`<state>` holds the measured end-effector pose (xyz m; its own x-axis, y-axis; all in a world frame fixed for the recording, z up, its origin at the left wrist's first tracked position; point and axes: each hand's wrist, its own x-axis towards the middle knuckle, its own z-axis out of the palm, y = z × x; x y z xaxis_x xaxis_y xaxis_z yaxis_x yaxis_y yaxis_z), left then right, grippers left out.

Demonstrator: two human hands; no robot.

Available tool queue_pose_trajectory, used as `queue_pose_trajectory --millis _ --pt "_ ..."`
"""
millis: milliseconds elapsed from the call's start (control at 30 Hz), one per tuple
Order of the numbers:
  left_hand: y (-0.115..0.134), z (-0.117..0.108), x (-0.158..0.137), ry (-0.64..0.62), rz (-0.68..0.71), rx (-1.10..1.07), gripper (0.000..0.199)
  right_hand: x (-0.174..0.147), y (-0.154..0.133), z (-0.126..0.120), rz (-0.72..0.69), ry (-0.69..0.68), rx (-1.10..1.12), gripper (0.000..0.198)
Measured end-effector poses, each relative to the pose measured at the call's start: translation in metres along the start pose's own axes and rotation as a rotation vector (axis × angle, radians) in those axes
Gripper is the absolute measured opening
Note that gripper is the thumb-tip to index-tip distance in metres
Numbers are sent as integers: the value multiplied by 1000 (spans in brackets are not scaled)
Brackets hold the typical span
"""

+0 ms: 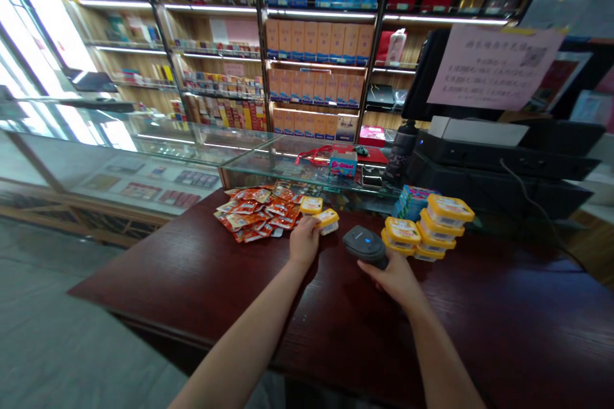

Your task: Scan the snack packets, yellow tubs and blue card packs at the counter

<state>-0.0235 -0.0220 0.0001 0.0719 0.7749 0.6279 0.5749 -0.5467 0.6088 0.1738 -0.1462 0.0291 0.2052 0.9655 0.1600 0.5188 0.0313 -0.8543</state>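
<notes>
My left hand (305, 241) is closed on a small yellow-lidded plastic tub (329, 222), tilted so its side label faces right. Just behind it another yellow-lidded tub (311, 205) rests against a heap of orange snack packets (261, 209). In my right hand (397, 276) is a black barcode scanner (364, 244) with a blue light on top, its head turned toward the held tub but apart from it. Right of the scanner stand stacked yellow-lidded tubs (446, 209), in a taller pile and a shorter one (401, 230).
A glass display counter (249, 156) runs behind the dark wooden table (201, 281). On the glass sit a small blue-and-pink box (343, 163) and a phone (371, 177). A monitor with a pink paper notice (494, 67) and a black printer-like machine (499, 153) stand at right.
</notes>
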Motion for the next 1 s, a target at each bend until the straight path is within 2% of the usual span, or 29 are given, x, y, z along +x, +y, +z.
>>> queue_pose_trajectory --millis 167,367,567,667,733,900,1000 --pt "2 1 1 -14 -7 45 13 -7 -3 -3 77 -60 59 29" --pt "2 0 1 -7 14 22 12 -11 -6 -5 134 -83 63 33" --pt "7 -10 2 -37 143 -1 15 -10 -4 -5 13 86 -40 41" --pt "9 -19 16 -27 180 5 18 -9 -5 -5 -40 203 -70 47" --pt "7 -24 32 -31 188 25 19 -9 -6 -6 -27 255 -76 51" --pt "-13 -25 72 -71 141 100 15 -8 -6 -8 -5 286 -76 51" --pt "-28 -24 84 -97 134 94 16 -9 -6 -5 5 270 -63 49"
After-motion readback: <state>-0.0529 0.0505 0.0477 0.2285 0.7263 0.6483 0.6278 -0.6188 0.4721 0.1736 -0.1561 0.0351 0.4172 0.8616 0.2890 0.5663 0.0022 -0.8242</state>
